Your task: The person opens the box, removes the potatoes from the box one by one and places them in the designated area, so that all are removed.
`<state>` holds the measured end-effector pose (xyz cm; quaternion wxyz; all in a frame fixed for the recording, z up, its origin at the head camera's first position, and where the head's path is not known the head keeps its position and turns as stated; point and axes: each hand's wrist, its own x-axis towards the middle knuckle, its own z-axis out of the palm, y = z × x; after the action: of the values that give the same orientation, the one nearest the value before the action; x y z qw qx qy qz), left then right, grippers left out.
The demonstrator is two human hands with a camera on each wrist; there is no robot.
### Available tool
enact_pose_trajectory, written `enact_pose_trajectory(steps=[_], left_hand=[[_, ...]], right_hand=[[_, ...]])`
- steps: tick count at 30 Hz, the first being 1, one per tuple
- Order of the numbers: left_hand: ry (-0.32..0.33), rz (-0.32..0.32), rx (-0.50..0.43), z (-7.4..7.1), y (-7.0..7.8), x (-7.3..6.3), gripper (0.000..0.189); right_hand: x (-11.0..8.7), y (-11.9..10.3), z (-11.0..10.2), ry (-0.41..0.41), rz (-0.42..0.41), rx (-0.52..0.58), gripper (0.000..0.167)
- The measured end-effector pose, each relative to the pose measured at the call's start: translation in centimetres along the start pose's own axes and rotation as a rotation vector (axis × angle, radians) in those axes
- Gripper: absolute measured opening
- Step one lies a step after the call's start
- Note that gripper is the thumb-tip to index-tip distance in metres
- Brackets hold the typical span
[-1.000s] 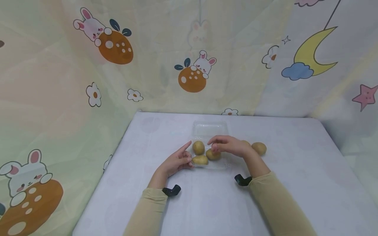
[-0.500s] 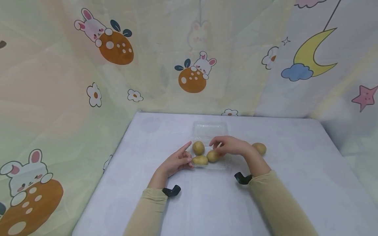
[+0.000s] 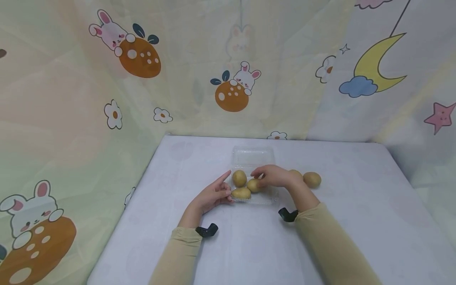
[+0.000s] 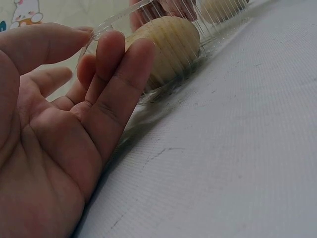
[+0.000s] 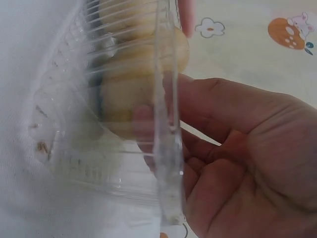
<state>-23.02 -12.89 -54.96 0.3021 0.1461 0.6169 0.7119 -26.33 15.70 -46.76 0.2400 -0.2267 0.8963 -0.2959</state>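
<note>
A clear plastic clamshell box (image 3: 265, 200) stands on the table, its lid (image 3: 253, 156) folded back away from me. My left hand (image 3: 211, 194) pinches the box's left rim between thumb and fingers, as the left wrist view shows. Inside, one potato (image 3: 239, 178) sits at the back left and another potato (image 3: 241, 193) lies at the front left. Reaching over the right wall, my right hand (image 3: 279, 176) holds a third potato (image 3: 253, 185) near the middle of the box. Through the ribbed wall in the right wrist view, fingertips (image 5: 143, 116) show against this potato (image 5: 129, 89).
Two more potatoes are on the table right of the box: one potato (image 3: 312, 180) in full view, the other potato (image 3: 296, 174) partly behind my right hand. A white cloth covers the table (image 3: 199, 158). Behind it hangs a printed curtain (image 3: 185, 79).
The potato in my right hand first shifts slightly toward me, then left and back, beside the other two potatoes. My right hand and wrist move a little left. My left hand stays put.
</note>
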Motion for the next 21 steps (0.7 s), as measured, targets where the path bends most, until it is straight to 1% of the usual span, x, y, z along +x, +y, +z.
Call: enact_pose_trajectory(steps=[4, 12, 16, 21], left_hand=[[-0.002, 0.003, -0.004, 0.0, -0.1, 0.0, 0.081], [-0.011, 0.012, -0.012, 0.0, -0.1, -0.1, 0.079], [-0.012, 0.009, -0.017, 0.0, 0.0, -0.1, 0.079], [-0.014, 0.005, -0.016, 0.1, 0.1, -0.1, 0.079]], right_hand=[[0.0, -0.2, 0.1, -0.004, 0.012, -0.026, 0.042], [0.8, -0.9, 0.6, -0.021, 0.085, -0.066, 0.042], [1.0, -0.9, 0.7, -0.02, 0.107, -0.08, 0.04], [1.2, -0.7, 0.8, -0.057, 0.117, -0.035, 0.042]])
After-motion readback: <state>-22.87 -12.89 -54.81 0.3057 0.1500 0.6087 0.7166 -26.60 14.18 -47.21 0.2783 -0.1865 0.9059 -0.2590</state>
